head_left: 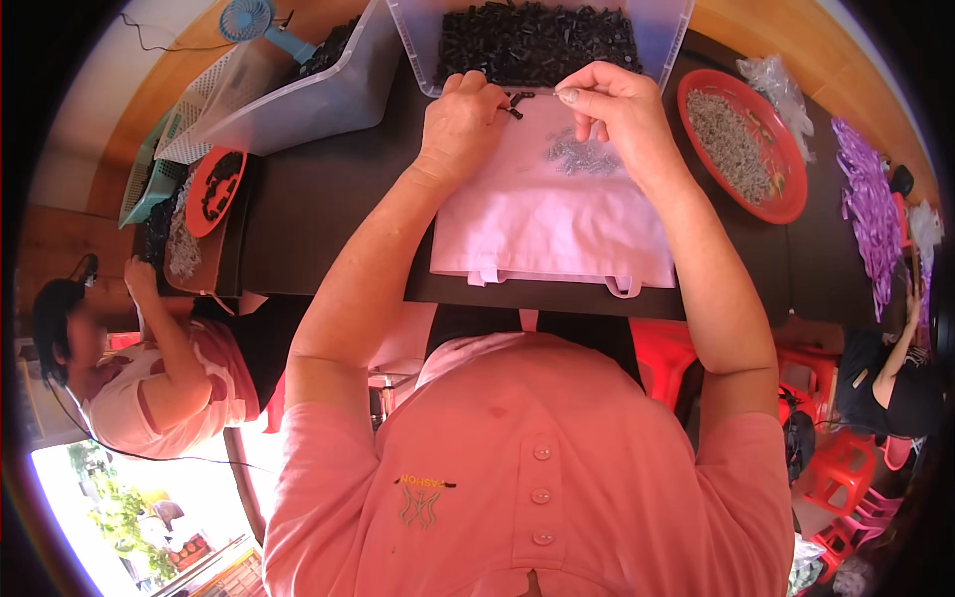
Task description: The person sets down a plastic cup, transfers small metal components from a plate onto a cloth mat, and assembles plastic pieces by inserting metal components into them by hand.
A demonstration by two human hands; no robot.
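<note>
Several small black pieces [517,102] beside my left hand [463,114]

Taking the middle of the pink cloth [547,219] as the clock's centre, the black pieces lie toward eleven o'clock, near the cloth's far edge. My left hand is at about ten-thirty, fingers curled in toward them; I cannot tell whether it actually grips one. My right hand [612,104] is at one o'clock, thumb and forefinger pinched; anything between the tips is too small to make out. Just below it, a loose pile of silvery pieces [582,152] lies on the cloth.

At twelve o'clock a clear bin [430,60] carries many more black pieces; between two and three, a red tray [802,179] on the dark desk [333,204] holds more silvery bits.

I judge the black pieces light, stiff and perhaps slick, best taken around the middle. The silvery ones look thin and apt to tangle, so I'd pinch each by one end. The cloth seems soft and could ruck up.
</note>
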